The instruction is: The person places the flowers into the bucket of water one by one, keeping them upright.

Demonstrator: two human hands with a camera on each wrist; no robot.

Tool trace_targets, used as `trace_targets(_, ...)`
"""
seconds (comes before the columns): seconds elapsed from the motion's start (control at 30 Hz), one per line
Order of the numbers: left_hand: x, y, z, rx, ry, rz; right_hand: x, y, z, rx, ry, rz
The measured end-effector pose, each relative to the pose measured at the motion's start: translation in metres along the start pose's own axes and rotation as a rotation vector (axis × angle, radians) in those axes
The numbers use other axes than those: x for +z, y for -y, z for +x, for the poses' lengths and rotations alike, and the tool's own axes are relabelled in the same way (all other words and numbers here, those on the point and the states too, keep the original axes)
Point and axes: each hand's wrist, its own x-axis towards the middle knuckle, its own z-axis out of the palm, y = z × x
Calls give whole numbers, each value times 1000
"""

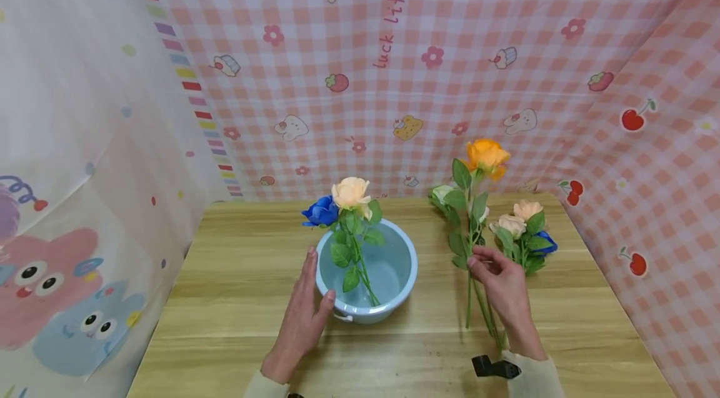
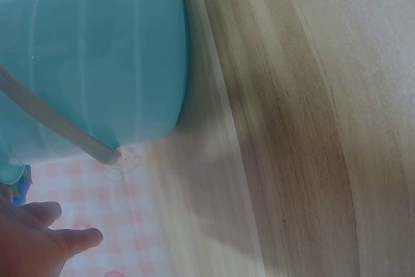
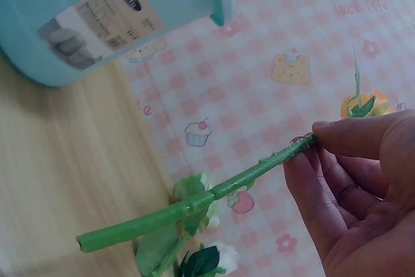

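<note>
A light blue bucket (image 1: 402, 285) stands mid-table, holding a peach rose (image 1: 351, 192) and a blue rose (image 1: 321, 211) that lean over its back left rim. Beside the bucket's left wall is my left hand (image 1: 304, 310), fingers extended; whether it touches the rim I cannot tell. My right hand (image 1: 500, 285) pinches the green stem of an orange rose (image 1: 486, 156) between thumb and fingertips. In the right wrist view the stem's cut end (image 3: 130, 228) sticks out past the fingers, above the table.
Right of the bucket lie a white-green rose (image 1: 443, 193), two peach roses (image 1: 510, 225) and another blue rose (image 1: 544, 243), their stems pointing toward the front. A pale handle (image 2: 58, 121) hangs on the bucket's side. Checked cloth (image 1: 360, 104) hangs behind the wooden table (image 1: 236, 273).
</note>
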Motion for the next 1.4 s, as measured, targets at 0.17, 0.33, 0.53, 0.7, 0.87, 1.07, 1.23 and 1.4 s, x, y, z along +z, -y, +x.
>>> trace_targets(0.17,0,-1,1,-1,7,-6,2,12,-1,-3,-5,6)
trace_targets(0.33,0,0,2,-2,8,0,4,22,-1,-26,-16,15)
trace_targets(0.53,0,-1,4,5,3,-7,8,34,-2,-67,-32,21)
trace_targets(0.7,0,-1,4,10,2,-18,12,47,-3,-77,-41,64)
trace_targets(0.87,0,-1,3,3,0,-14,18,60,-5,-106,-49,106)
trace_targets(1.07,0,-1,1,-5,0,-11,27,71,-6,-157,-54,159)
trace_targets(1.23,0,0,1,0,-3,-15,36,79,-6,-219,-50,200)
trace_targets(1.4,0,0,1,-8,4,-13,45,88,-7,-266,-31,207)
